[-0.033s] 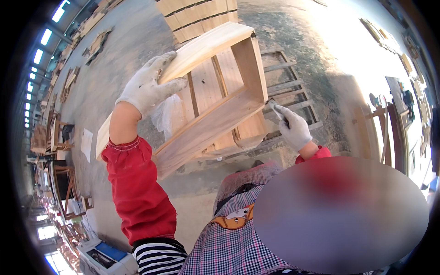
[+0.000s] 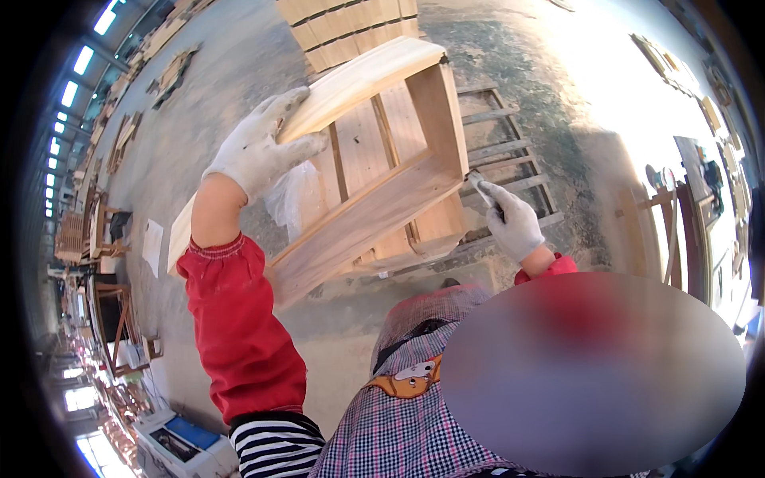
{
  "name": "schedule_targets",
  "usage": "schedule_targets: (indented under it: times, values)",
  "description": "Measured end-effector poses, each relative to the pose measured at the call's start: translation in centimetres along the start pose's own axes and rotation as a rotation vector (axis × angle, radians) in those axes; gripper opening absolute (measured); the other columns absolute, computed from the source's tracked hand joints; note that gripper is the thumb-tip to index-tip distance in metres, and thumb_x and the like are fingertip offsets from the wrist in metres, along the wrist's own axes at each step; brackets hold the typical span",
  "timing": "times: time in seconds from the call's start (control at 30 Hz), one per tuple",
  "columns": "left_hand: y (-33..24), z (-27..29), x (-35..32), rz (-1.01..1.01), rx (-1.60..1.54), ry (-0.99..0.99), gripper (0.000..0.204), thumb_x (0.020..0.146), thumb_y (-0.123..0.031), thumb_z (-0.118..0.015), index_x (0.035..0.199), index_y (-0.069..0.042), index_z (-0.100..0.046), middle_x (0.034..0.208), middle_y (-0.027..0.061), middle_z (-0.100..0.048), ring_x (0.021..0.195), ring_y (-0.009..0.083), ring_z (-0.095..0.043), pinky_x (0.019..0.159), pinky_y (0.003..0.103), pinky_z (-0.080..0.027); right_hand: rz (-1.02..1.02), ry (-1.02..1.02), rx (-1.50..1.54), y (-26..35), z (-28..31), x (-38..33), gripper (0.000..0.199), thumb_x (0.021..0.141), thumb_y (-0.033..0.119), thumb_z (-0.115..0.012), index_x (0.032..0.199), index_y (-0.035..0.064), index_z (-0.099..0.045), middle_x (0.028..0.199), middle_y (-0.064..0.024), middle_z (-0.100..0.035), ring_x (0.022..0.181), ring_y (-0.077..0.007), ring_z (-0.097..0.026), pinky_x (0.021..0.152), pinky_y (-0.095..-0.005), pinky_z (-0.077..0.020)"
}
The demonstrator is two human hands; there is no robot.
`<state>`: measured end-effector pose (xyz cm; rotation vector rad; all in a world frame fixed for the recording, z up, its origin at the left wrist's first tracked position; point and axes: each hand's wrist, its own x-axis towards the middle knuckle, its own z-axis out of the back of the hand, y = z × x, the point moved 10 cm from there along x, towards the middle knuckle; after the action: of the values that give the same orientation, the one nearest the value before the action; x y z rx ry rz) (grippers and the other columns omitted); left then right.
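Observation:
A wooden drawer (image 2: 366,199) with a thick pale front panel is tilted in front of me, its open side showing. My left hand (image 2: 259,147), in a white glove, grips the edge of the front panel, with the thumb on the inner side and the fingers over the outside. At the drawer's right-hand corner is my right hand (image 2: 514,223), also gloved, its fingers pinched round a small thin tool (image 2: 477,178). The tool's tip is at or very near the corner; its kind is too small to tell. Other wooden pieces (image 2: 434,219) lie beneath the drawer.
Clear plastic wrap (image 2: 288,199) hangs beside the wood below. A slatted pallet (image 2: 510,155) lies on the floor to the right, and a stack of wooden pieces (image 2: 351,32) stands beyond. Frames and boards line the right side; a white machine (image 2: 187,446) is at lower left.

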<state>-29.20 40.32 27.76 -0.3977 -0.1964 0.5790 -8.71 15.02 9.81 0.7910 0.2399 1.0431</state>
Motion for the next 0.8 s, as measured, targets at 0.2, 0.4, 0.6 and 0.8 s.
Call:
schedule_targets:
  times: [0.2, 0.4, 0.6, 0.8]
  values:
    - [-1.1, 0.6, -2.7, -0.063, 0.063, 0.16, 0.076, 0.077, -0.04, -0.067, 0.142, -0.015, -0.037, 0.148, 0.0172, -0.029, 0.13, 0.0359, -0.037, 0.106, 0.035, -0.035, -0.033, -0.042, 0.065, -0.7, 0.7, -1.9, 0.04, 0.083, 0.004, -0.052, 0.123, 0.0055, -0.054, 0.107, -0.018, -0.064, 0.096, -0.0307, -0.064, 0.081, -0.0367, -0.0499]
    - [0.8, 1.1, -8.5, -0.199, 0.191, 0.264, 0.089, 0.071, -0.05, -0.069, 0.144, -0.015, -0.033, 0.148, 0.0246, -0.023, 0.134, 0.0409, -0.031, 0.108, 0.042, -0.032, -0.302, -0.214, 0.304, -3.7, 0.9, -6.3, 0.045, 0.085, -0.001, -0.05, 0.129, 0.0065, -0.051, 0.092, -0.0017, -0.056, 0.066, -0.0059, -0.048, 0.061, -0.0215, -0.0427]
    - [-0.9, 0.6, -12.1, -0.399, 0.349, 0.094, 0.087, 0.075, -0.056, -0.064, 0.145, -0.018, -0.031, 0.149, 0.0252, -0.021, 0.134, 0.0445, -0.026, 0.109, 0.044, -0.029, -0.255, -0.409, 0.596, 4.0, -4.6, -10.5, 0.047, 0.087, 0.0, -0.05, 0.134, 0.0055, -0.047, 0.089, 0.0034, -0.05, 0.066, -0.0034, -0.045, 0.058, -0.0177, -0.0402]
    - [3.0, 2.7, -15.2, -0.53, 0.276, 0.169, 0.086, 0.074, -0.052, -0.069, 0.144, -0.019, -0.032, 0.149, 0.0238, -0.021, 0.133, 0.0434, -0.029, 0.109, 0.042, -0.03, -0.305, -0.288, 0.693, 16.5, -10.9, -13.8, 0.046, 0.088, 0.0, -0.048, 0.134, 0.0045, -0.046, 0.082, 0.0019, -0.049, 0.065, -0.0035, -0.046, 0.058, -0.0177, -0.0408]
